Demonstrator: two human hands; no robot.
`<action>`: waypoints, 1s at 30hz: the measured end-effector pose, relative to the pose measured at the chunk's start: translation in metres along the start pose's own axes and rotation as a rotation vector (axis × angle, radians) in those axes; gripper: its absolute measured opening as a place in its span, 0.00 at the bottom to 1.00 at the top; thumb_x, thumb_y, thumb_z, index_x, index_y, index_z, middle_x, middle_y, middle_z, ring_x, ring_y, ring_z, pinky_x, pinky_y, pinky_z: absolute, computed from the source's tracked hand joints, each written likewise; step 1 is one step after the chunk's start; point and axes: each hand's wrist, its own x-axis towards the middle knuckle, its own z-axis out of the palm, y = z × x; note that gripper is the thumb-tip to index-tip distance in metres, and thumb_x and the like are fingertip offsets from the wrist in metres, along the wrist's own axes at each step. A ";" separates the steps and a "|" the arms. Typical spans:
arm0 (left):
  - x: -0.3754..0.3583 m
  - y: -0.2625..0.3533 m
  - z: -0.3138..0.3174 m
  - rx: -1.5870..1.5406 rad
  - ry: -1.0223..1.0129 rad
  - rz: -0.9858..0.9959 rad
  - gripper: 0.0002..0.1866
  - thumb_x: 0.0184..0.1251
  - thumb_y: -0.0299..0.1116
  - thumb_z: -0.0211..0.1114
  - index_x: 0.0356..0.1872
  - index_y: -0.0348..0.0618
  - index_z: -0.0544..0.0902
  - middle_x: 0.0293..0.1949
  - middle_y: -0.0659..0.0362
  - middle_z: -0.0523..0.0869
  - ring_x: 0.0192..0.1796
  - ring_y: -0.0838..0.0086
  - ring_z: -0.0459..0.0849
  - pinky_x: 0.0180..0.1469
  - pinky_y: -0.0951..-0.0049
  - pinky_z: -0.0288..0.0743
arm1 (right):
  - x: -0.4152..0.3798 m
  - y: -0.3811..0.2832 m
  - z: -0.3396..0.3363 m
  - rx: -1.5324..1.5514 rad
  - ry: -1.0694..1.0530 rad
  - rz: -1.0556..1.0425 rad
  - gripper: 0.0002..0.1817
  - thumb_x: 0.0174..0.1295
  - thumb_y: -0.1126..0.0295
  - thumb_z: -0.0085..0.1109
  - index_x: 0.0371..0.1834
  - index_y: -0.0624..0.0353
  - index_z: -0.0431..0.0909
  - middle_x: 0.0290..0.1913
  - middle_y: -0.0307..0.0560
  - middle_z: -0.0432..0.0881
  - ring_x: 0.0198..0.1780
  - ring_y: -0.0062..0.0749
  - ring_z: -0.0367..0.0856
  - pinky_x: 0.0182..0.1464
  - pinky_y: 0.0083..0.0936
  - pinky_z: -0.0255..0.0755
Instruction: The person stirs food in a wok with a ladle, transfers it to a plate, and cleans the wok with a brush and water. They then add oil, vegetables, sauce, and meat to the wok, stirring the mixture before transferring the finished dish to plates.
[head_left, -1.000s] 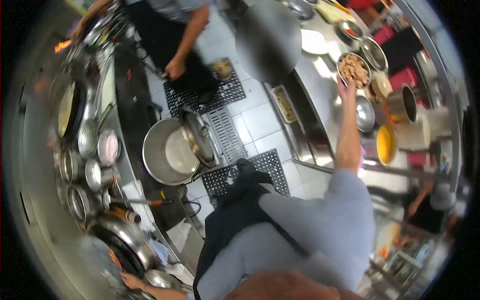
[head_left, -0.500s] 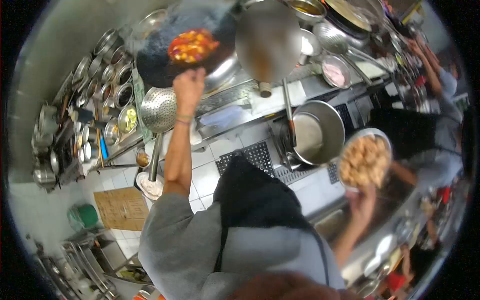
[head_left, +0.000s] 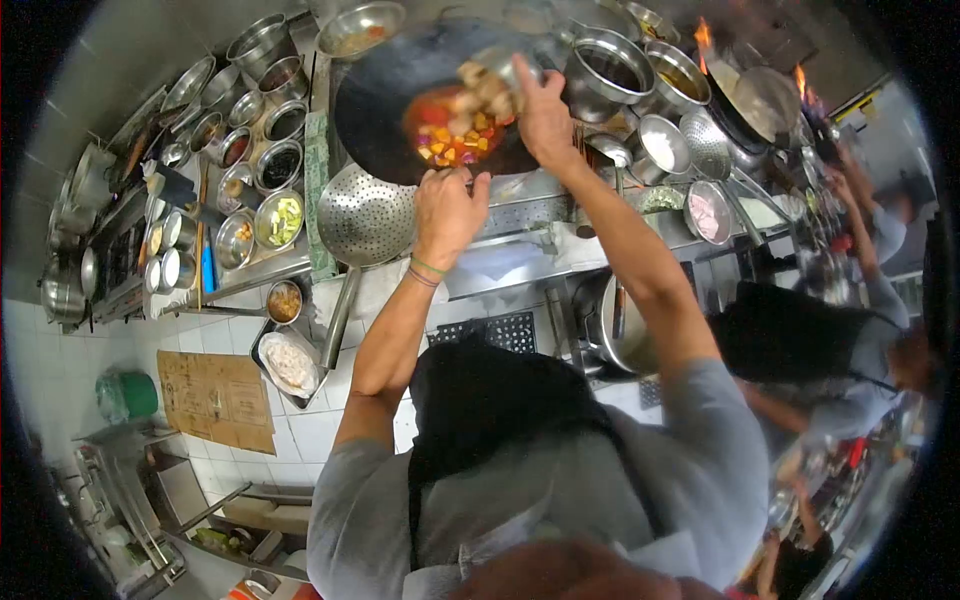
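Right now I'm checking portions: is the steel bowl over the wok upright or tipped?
Tipped. The right hand tilts the steel bowl and pale chunks are falling into the wok.

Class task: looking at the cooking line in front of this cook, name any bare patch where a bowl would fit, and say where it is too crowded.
One patch shows bare: the steel ledge below the wok, between the perforated skimmer and the pink-filled bowl. The seasoning tins at left sit rim to rim. The pots right of the right hand are packed.
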 end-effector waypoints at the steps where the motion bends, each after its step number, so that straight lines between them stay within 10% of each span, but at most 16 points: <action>1: 0.002 -0.002 0.000 0.000 0.007 0.002 0.18 0.61 0.39 0.65 0.18 0.35 0.79 0.23 0.45 0.82 0.30 0.49 0.79 0.38 0.53 0.72 | 0.006 -0.002 0.004 -0.036 0.072 -0.086 0.44 0.52 0.85 0.51 0.73 0.34 0.57 0.59 0.73 0.63 0.44 0.67 0.79 0.47 0.49 0.76; 6: -0.004 0.004 0.002 0.005 -0.004 0.000 0.18 0.61 0.40 0.65 0.17 0.37 0.79 0.23 0.45 0.82 0.28 0.48 0.78 0.38 0.53 0.71 | 0.014 0.011 0.005 -0.085 0.219 -0.251 0.47 0.50 0.87 0.53 0.73 0.32 0.56 0.58 0.71 0.62 0.36 0.65 0.80 0.39 0.49 0.78; 10: -0.003 0.005 0.007 0.101 -0.083 -0.026 0.18 0.62 0.40 0.64 0.20 0.35 0.81 0.26 0.42 0.83 0.33 0.46 0.80 0.40 0.54 0.73 | 0.001 0.047 -0.004 0.259 0.380 0.180 0.43 0.55 0.87 0.47 0.75 0.42 0.53 0.62 0.71 0.65 0.45 0.65 0.82 0.47 0.47 0.79; 13: -0.009 -0.010 0.012 -0.239 -0.161 -0.066 0.15 0.67 0.35 0.59 0.43 0.35 0.87 0.40 0.46 0.88 0.41 0.57 0.87 0.49 0.62 0.77 | -0.040 0.080 -0.049 1.557 0.201 0.766 0.38 0.65 0.75 0.49 0.76 0.47 0.43 0.56 0.66 0.67 0.41 0.54 0.81 0.35 0.43 0.82; 17: 0.043 -0.088 0.056 0.056 -0.261 0.112 0.19 0.68 0.44 0.56 0.48 0.41 0.85 0.44 0.49 0.87 0.43 0.56 0.86 0.49 0.59 0.77 | -0.190 0.107 -0.125 1.353 0.436 0.586 0.49 0.60 0.80 0.49 0.77 0.49 0.26 0.70 0.65 0.56 0.35 0.50 0.83 0.19 0.32 0.82; 22: 0.092 -0.121 0.093 0.466 -0.174 -0.002 0.25 0.69 0.55 0.52 0.54 0.48 0.83 0.50 0.52 0.86 0.46 0.54 0.85 0.49 0.57 0.77 | -0.425 0.138 -0.238 1.042 0.934 0.969 0.32 0.59 0.83 0.49 0.67 0.63 0.50 0.59 0.60 0.63 0.41 0.48 0.83 0.27 0.31 0.86; 27: 0.095 -0.109 0.107 0.496 -0.161 0.005 0.26 0.72 0.57 0.47 0.56 0.53 0.82 0.55 0.54 0.83 0.49 0.52 0.83 0.52 0.55 0.75 | -0.695 0.089 -0.339 0.434 1.922 1.178 0.25 0.64 0.80 0.44 0.63 0.69 0.49 0.52 0.65 0.71 0.39 0.51 0.84 0.31 0.36 0.86; 30: 0.096 -0.114 0.104 0.550 -0.198 0.022 0.27 0.73 0.56 0.46 0.57 0.51 0.82 0.58 0.53 0.81 0.52 0.51 0.81 0.55 0.55 0.74 | -0.865 0.058 -0.369 0.136 2.272 1.210 0.38 0.61 0.82 0.41 0.68 0.67 0.29 0.63 0.66 0.58 0.48 0.55 0.81 0.43 0.45 0.85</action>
